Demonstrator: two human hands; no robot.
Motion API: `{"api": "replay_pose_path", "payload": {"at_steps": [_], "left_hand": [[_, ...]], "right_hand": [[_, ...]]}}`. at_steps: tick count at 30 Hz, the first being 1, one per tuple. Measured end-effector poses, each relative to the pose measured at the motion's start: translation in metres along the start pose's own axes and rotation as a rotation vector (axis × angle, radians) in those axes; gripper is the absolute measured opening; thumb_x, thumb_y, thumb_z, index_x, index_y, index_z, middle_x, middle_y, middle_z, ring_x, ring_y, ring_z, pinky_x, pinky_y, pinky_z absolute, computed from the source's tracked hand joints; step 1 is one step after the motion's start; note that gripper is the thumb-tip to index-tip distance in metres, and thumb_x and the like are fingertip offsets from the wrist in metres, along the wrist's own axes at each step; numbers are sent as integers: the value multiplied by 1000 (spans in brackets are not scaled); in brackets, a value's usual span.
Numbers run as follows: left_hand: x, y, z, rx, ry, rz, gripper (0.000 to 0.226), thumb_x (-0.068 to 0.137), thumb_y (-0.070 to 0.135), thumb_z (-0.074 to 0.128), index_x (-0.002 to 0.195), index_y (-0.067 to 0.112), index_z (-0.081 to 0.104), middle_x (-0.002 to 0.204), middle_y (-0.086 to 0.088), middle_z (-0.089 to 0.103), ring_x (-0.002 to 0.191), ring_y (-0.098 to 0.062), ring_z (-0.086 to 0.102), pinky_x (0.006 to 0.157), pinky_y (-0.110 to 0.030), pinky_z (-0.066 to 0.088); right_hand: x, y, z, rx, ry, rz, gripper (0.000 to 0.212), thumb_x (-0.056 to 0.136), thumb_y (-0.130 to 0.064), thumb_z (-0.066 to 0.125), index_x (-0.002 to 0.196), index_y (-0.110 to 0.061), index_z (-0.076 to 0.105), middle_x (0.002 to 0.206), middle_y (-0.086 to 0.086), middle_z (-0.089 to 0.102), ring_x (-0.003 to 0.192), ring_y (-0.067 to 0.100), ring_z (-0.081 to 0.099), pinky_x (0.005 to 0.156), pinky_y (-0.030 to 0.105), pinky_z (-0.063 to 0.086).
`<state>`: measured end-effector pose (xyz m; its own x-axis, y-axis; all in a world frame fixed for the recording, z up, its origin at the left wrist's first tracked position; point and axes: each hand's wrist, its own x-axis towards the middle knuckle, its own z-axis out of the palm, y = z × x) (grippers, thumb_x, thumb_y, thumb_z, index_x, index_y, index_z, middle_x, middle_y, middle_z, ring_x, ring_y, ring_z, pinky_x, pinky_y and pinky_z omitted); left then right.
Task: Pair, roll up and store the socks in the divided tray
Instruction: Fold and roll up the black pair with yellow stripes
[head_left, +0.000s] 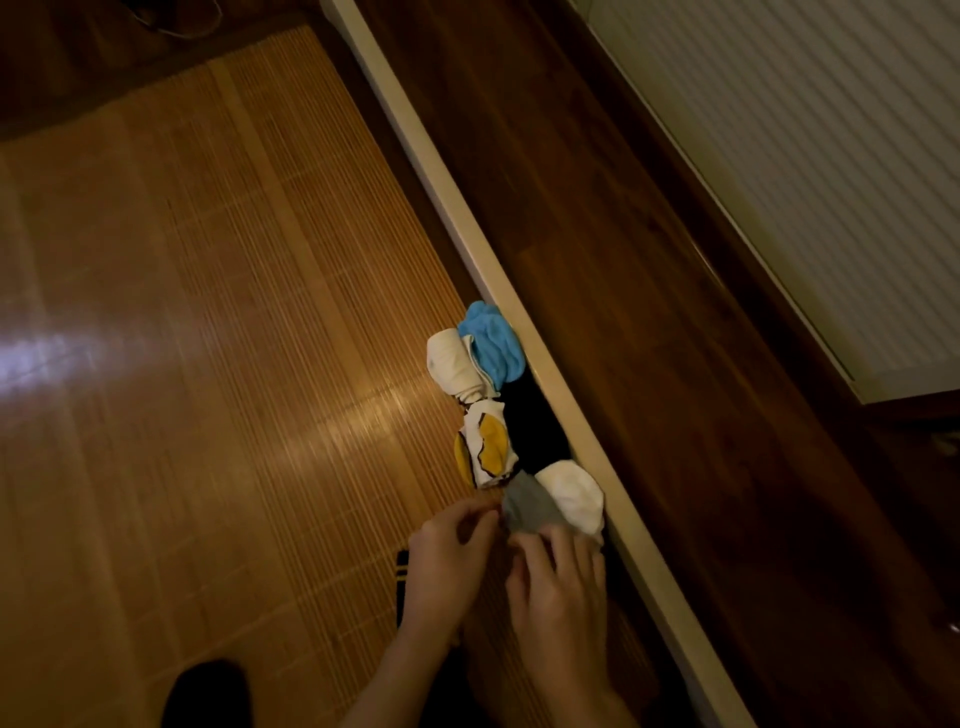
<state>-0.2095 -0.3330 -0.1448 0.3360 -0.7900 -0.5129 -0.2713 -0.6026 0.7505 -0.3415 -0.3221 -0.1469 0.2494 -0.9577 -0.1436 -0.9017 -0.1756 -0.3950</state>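
A dark rounded shape (213, 691), too dim to identify, is sitting nearest the viewer, well to the left of both wrists. Two bare hands are reaching forward over a woven bamboo mat (208, 364). The left hand (447, 564) is curling its fingers, with thumb and fingertips pinching the left edge of a grey sock (527, 506). The right hand (558, 590) is laying fairly straight, slightly spread fingers flat on the near end of that same sock. A dark striped sock (402, 571) is peeking out beneath the left hand.

Just beyond the right fingertips, a white sock (574, 496) is touching the grey one. Farther from the fingers, a black sock (537, 426) and a white-and-yellow sock (485, 447) are lying side by side. Beyond them, a cream rolled sock (452, 366) and a blue sock (491, 340) are ending the row. All are lying along a cream rail (467, 218), with dark wooden flooring (597, 182) and a white ribbed panel (805, 130) behind.
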Motion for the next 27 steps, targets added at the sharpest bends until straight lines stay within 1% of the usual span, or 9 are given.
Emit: {"api": "replay_pose_path", "payload": {"at_steps": [3,6,9,12,14,18,20,23,27], "left_hand": [[-19,-13,-31,-43,3,-67,16,102,26,60,109,34,72,96,19,76,86,8,70,75,-15,58],[-36,-28,-61,-96,25,-93,22,104,21,57,104,38,71,96,24,76,87,5,72,76,-13,56],[-50,-47,-91,-79,102,-108,25,104,21,56,99,42,69,93,27,74,87,7,70,73,-7,51],[-63,-72,-119,-76,168,-139,19,104,26,55,105,39,68,96,16,74,90,4,69,78,-17,57],[-73,-88,-135,-116,199,-139,18,104,25,55,113,32,68,100,12,74,91,3,69,78,-21,60],[-94,-115,-165,-95,293,-146,21,104,25,56,121,27,67,110,14,70,99,7,65,78,-10,53],[-106,-128,-179,-87,350,-195,22,103,24,58,123,29,64,117,11,65,104,1,63,86,-18,54],[-123,-148,-199,-61,429,-371,38,100,24,63,137,23,55,133,3,51,125,-16,52,107,-40,48],[-141,-173,-216,14,373,-587,69,88,28,78,147,19,43,140,-4,49,132,-23,47,111,-46,44]], "right_hand": [[-19,-24,-5,121,-111,-16,32,73,-17,83,99,-25,67,95,-7,59,85,13,59,67,29,48],[-27,-47,3,141,-248,16,29,91,-31,67,117,-33,54,108,-12,54,99,11,57,78,25,47],[-23,-63,20,109,-368,119,48,99,-46,52,142,-34,34,130,-11,44,119,12,47,93,25,45],[-17,-75,36,29,-400,153,66,98,-48,56,152,-27,25,138,-5,41,123,16,46,96,29,46],[-15,-80,45,-7,-407,146,62,96,-42,62,148,-24,32,135,-2,44,121,17,47,95,30,47],[-13,-86,55,-48,-440,114,23,96,-33,65,114,-19,59,115,-1,50,107,19,52,87,36,51],[-11,-94,55,167,-476,162,12,97,-25,66,100,-15,59,102,0,56,93,20,58,76,39,54],[-9,-116,47,547,-548,269,10,97,-21,66,93,-15,58,89,4,68,78,20,66,58,27,51],[-9,-144,36,817,-504,372,11,96,-26,68,101,-18,63,91,-4,74,82,12,70,61,20,48]]}}
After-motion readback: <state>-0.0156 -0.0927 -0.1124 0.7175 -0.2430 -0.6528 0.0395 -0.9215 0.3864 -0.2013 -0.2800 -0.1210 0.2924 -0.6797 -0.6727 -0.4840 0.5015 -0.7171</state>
